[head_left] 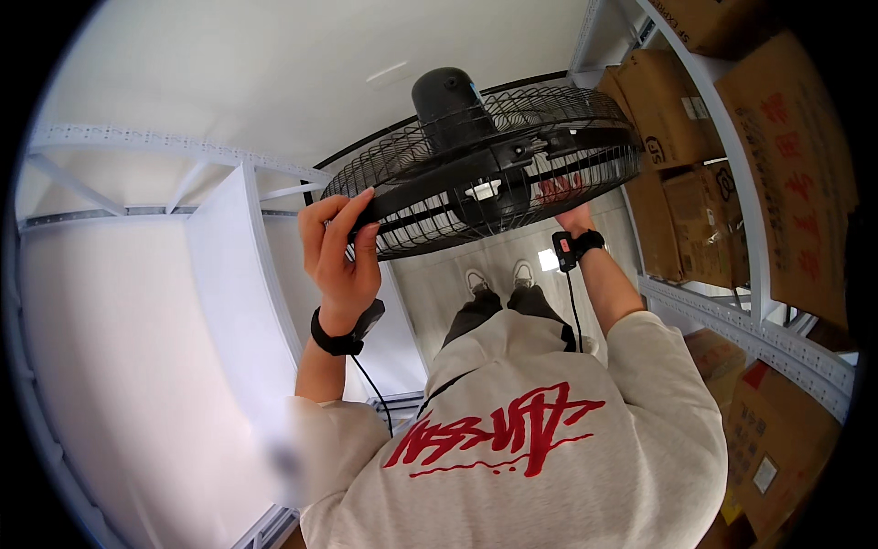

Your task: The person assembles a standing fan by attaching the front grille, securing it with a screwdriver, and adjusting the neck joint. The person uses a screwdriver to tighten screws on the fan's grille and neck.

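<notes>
Pale short-sleeved shirt with red script is seen closest, below the fan. Black wire-caged electric fan held out in front of the body, tilted nearly edge-on, its motor housing turned up and away; no surface is seen beneath it, so its weight is presumably borne by the hands. Its left rim is grasped by the left hand, fingers laid over the band and thumb set opposite, a pinch probably chosen for the firm edge offered there. At the fan's right lower side the right hand is placed behind the wires; with the sides thus shared, balance would seem easier. Whether its fingers are closed on the cage cannot be told, since they are largely screened by the bars. White fitting noted on the near rim; purpose unclear. Wrist straps are worn, cables running down and lost against the clothing. Below the fan, shoes are shown, legs partly covered by the shirt. Right of the fan, cardboard cartons are shelved, the outermost cut off by the dark lens rim. Blurred patch lower left of the fan, beside the sleeve: unidentifiable.
</notes>
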Available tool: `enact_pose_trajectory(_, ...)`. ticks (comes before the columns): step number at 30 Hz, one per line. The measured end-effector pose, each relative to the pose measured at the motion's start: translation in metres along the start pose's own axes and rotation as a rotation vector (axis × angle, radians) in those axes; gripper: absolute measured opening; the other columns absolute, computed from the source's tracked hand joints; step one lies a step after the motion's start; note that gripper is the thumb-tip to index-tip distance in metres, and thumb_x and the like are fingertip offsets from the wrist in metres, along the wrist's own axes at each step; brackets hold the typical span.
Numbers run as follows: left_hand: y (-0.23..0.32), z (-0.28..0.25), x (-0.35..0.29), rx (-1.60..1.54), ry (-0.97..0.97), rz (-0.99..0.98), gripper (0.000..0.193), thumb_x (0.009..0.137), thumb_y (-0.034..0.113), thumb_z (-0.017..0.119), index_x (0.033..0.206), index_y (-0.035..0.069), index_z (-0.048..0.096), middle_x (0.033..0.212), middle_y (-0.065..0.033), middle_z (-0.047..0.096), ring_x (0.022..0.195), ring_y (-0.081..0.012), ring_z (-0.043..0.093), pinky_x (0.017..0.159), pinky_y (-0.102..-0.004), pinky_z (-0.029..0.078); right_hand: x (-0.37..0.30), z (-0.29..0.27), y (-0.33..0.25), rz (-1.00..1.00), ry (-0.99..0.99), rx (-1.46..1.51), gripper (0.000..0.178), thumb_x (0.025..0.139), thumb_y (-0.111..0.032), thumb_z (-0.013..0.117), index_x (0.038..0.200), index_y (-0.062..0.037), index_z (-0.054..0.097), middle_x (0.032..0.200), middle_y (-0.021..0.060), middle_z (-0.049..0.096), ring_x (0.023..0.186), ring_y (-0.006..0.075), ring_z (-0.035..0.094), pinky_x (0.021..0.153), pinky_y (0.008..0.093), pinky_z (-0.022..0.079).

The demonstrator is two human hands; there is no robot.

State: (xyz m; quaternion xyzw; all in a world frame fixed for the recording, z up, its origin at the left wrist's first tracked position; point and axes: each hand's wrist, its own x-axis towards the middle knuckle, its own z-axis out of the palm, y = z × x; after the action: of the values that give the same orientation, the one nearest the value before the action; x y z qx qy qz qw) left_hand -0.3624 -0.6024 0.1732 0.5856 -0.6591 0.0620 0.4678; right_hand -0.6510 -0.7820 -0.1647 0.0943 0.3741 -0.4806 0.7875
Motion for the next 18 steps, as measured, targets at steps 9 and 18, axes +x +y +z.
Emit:
enact_pose_trajectory(9, 0.002, 0.007, 0.012, 0.003, 0.065, 0.084, 0.022, 0.091, 0.004, 0.058, 0.111, -0.003, 0.066, 0.104, -0.0117, 0.060, 0.109, -0.0268, 0.055, 0.090, -0.0348, 0.047, -0.031, 0.041, -0.003, 0.068, -0.017, -0.126, 0.048, 0.096, -0.052, 0.042, 0.116, -0.0113, 0.058, 0.113, 0.0072, 0.061, 0.104, 0.0259, 0.056, 0.095, 0.0439, 0.044)
enact_pose_trajectory(18, 0.007, 0.003, 0.020, -0.167, -0.003, -0.260, 0.020, 0.083, -0.001, 0.069, 0.102, 0.000, 0.071, 0.105, -0.0115, 0.064, 0.100, -0.0245, 0.062, 0.087, -0.0323, 0.050, 0.012, 0.004, -0.013, 0.092, -0.110, -0.208, 0.050, 0.094, -0.055, 0.043, 0.113, -0.0117, 0.060, 0.110, 0.0079, 0.063, 0.099, 0.0269, 0.058, 0.092, 0.0442, 0.044)
